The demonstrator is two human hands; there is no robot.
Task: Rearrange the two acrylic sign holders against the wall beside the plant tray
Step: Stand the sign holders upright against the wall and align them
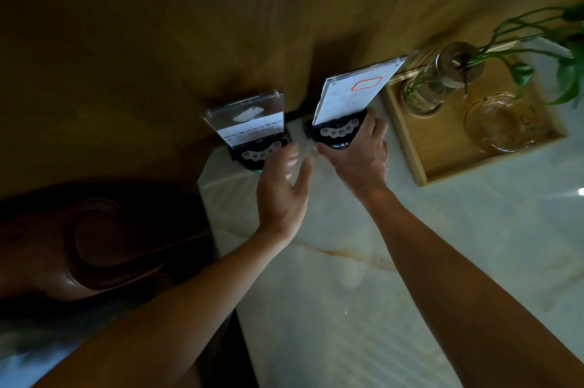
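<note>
Acrylic sign holders: the taller one (pixel 354 87) is in your right hand (pixel 357 150), grip wrapped round its black base, tray (pixel 407 138) just beyond. Left hand (pixel 281 185) spread, fingertips touching the shorter holder (pixel 249 122). Both near the wall (pixel 189 24); final seating looks undone.

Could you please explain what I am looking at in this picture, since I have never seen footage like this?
There is no machine here: a person wears a camera on the head, looking down at two bare arms. On the pale marble table, by the wooden wall, stand two clear sign holders on dark bases. The right hand grips the base of the taller sign holder. The left hand is open, its fingers at the base of the shorter sign holder; the blur hides whether they touch. To the right, a wooden tray holds a glass vase with a plant and a glass bowl.
</note>
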